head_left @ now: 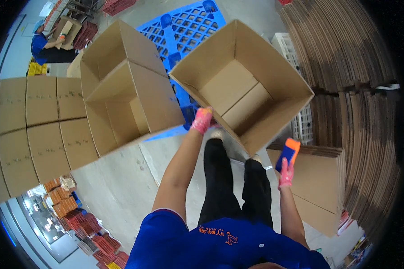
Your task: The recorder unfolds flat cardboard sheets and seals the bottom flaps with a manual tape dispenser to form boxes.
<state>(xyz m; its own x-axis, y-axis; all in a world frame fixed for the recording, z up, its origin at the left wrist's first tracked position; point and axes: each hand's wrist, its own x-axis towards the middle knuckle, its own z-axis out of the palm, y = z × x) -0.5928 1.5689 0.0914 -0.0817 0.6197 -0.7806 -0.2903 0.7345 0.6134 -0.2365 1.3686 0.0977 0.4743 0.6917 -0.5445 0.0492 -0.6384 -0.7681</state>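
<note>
A large open cardboard box [231,85] stands tilted in front of me, its inside showing bottom flaps that meet in a seam. My left hand [203,119], in a pink glove, is closed on the box's near left rim. Out to the right, my right hand [286,172], also in a pink glove, grips an orange and blue tape dispenser [288,154]. That hand is apart from the box, above a short stack of flat cardboard sheets [312,179].
Two open boxes [150,94] stand to the left, beside rows of boxes [40,125]. A blue plastic pallet [184,33] lies behind. Tall stacks of flattened cardboard [345,45] line the right. A co-worker [42,45] handles cardboard far left. Red crates [83,224] are stacked lower left.
</note>
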